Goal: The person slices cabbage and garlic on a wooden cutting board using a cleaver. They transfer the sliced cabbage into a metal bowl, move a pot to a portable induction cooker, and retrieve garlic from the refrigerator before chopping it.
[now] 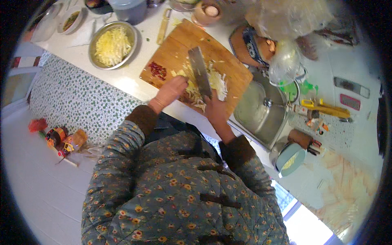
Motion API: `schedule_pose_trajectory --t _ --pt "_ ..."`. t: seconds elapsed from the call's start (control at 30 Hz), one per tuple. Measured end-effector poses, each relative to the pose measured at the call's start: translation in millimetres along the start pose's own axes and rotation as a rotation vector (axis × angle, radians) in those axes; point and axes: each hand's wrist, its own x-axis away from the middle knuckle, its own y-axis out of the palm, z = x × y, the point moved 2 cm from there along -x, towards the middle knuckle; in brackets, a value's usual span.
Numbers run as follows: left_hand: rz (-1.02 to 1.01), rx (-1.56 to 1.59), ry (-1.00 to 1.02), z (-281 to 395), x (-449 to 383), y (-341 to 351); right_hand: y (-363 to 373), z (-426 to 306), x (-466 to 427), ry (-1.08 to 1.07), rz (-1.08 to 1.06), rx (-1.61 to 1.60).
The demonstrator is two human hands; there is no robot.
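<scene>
My right hand (216,107) grips the handle of a cleaver (199,70), whose broad blade points away from me over a wooden cutting board (180,39). Close to the blade's left side, my left hand (173,90) rests with curled fingers at some pale yellow vegetable pieces; whether it pinches any is hidden. To the right of the blade lies a heap of pale shredded vegetable (219,82). Chopped red pieces (157,71) form a small pile at the board's left corner.
A steel bowl (135,39) of yellow shreds (111,46) stands left of the board. Beyond it are a small white dish (79,20) and a grey-blue tub (130,10). On the right are a steel sink (260,107), a basket (242,46) and plastic bags (288,58).
</scene>
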Motion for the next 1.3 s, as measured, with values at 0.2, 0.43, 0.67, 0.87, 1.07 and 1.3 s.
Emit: schedule_pose_trajectory --t 0.2,0.43,0.67,0.87,1.07,1.3 --pt "-0.097 0.267 -0.178 -9 11 19 -54 -6 25 -0.098 -0.197 -0.017" --pt "-0.272 0.003 -0.064 -4 12 11 0 -18 8 -0.055 0.035 -0.080" --pt "-0.150 -0.074 0.049 -12 18 33 -39 -3 18 -0.062 -0.096 -0.128" --pt "-0.049 0.402 -0.186 -15 26 34 -1 -12 7 -0.144 -0.107 0.089" --pt "-0.129 -0.010 0.035 -1 12 -7 -17 -12 12 0.000 0.076 -0.231" --pt "-0.076 -0.011 0.002 4 10 -12 -37 -29 23 -0.076 -0.079 0.047"
